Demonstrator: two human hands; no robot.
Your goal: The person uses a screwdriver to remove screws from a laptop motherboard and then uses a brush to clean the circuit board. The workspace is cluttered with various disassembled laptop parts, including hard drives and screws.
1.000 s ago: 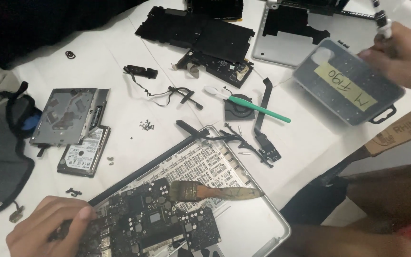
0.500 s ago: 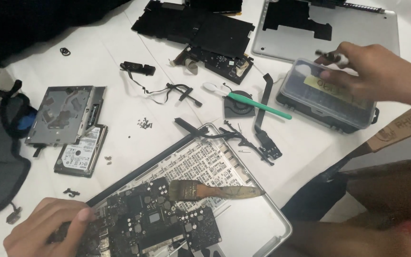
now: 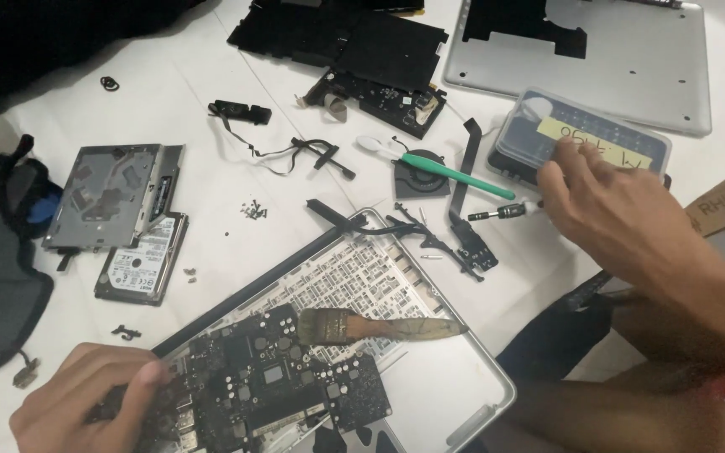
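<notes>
lower left of frame, my left hand (image 3: 86, 403) pins the circuit board (image 3: 270, 390) steady; right hand (image 3: 606, 201) pinches a screwdriver (image 3: 505, 211).

A hard drive (image 3: 138, 262) lies at left below a silver optical drive (image 3: 111, 193); a green-handled spudger (image 3: 455, 174) and fan (image 3: 422, 179) sit upper centre.

I am at an electronics repair bench, a workshop of sorts; the white table (image 3: 211, 252) is strewn with laptop parts; an opened laptop shell (image 3: 430, 394) with its circuit board (image 3: 270, 390) lies at the bottom; a hard drive (image 3: 138, 268) sits at left; loose screws (image 3: 253, 212) lie mid-frame; a screw box (image 3: 581, 138) stands upper right.
</notes>
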